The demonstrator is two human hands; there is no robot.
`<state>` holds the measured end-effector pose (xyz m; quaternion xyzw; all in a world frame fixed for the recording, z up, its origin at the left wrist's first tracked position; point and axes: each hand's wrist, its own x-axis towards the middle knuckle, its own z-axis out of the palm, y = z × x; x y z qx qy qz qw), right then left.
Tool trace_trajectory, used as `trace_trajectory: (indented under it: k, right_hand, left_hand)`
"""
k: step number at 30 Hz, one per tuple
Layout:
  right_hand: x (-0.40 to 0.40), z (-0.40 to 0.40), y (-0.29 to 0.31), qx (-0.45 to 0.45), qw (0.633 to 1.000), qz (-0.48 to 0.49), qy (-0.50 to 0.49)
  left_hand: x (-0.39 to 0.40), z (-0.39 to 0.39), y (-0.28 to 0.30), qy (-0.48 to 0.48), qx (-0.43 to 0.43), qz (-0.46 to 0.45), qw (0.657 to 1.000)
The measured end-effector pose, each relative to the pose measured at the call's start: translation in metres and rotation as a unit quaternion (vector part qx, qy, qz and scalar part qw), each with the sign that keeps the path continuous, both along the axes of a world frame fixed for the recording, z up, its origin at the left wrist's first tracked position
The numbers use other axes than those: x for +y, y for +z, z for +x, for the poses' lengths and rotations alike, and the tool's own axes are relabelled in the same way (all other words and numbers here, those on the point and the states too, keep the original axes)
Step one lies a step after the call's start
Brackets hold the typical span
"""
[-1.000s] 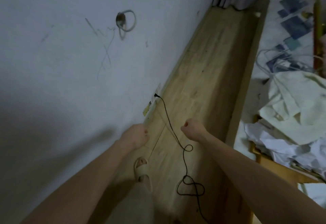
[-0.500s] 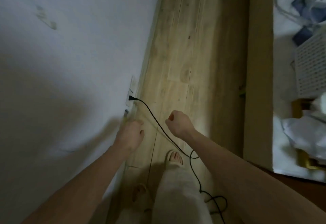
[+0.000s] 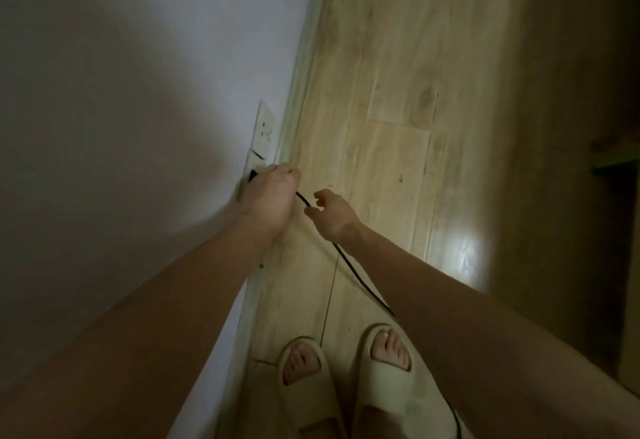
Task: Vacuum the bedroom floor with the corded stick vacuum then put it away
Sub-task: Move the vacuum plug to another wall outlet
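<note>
Left hand (image 3: pixel 272 196) is down at the wall socket (image 3: pixel 263 134), fingers clenched around the black plug (image 3: pixel 252 175). Right hand (image 3: pixel 330 212) hovers just beside it, loosely curled, the cord (image 3: pixel 360 279) trailing under it across the wooden floor (image 3: pixel 398 92) past two slippers (image 3: pixel 391 376).

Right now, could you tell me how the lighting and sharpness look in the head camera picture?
In the head view the room is dim, with dark corners; a bright glare patch sits on the wooden floor. The left hand at the wall socket is softly blurred, and so is the cord. The right hand and the sandals are clearer. The wide lens bends the wall's edge.
</note>
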<state>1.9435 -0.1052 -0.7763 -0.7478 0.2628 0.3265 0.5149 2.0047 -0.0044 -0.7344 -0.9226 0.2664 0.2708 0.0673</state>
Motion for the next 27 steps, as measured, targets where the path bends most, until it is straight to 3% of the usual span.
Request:
trace_trajectory:
  k: [4,11,18,27]
  right_hand:
    - [0.016,0.007,-0.031,-0.025,0.997,0.031,-0.060]
    - [0.007,0.005,-0.036,-0.062,0.988,0.074,-0.122]
    - [-0.009,-0.019,-0.031,-0.048,0.994,0.055,-0.086]
    - [-0.054,-0.109,-0.022,0.015,0.998,-0.056,-0.014]
  left_hand:
    - [0.009,0.014,-0.021,-0.035,-0.012,0.055,0.998]
    - [0.017,0.026,-0.027,-0.034,-0.020,0.039,0.998]
    - [0.016,0.025,-0.028,-0.042,-0.015,0.045,0.998]
    - [0.003,0.010,-0.015,-0.089,-0.012,0.096,0.991]
